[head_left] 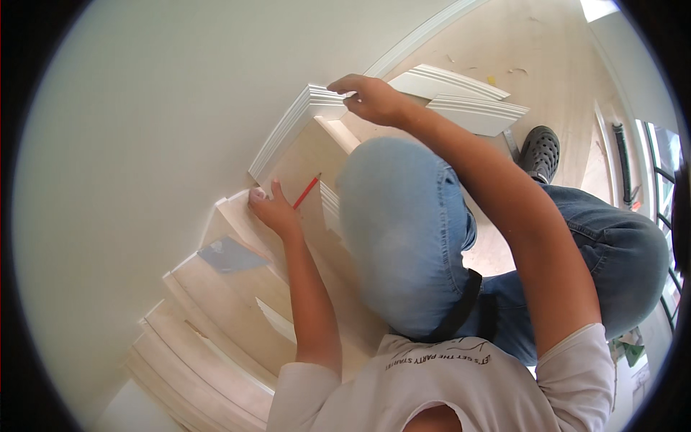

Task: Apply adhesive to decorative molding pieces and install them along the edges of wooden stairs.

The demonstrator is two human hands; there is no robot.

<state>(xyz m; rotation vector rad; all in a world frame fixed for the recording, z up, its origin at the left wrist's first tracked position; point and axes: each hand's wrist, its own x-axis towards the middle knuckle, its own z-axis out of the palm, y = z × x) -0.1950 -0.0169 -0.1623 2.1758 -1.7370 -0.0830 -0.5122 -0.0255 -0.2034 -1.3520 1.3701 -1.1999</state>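
White moulding (282, 133), ridged lengthwise: judged light and stiff, smooth enough to slip, probably prone to chipping at thin edges; best held by both long edges near mid-length. Lying along the wall (165, 108), just beyond the left hand (276, 212), far end right by the fingertips of the right hand (377, 101). Right: thumb and fingers parted; cannot tell whether gripping the end. Left: thumb raised, fingers curled; cannot tell whether pinching anything. Red pencil (307, 191) just right of left hand.

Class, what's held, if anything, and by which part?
Cannot be told: the right hand is at the upper end of the white moulding, the left hand near its lower end.
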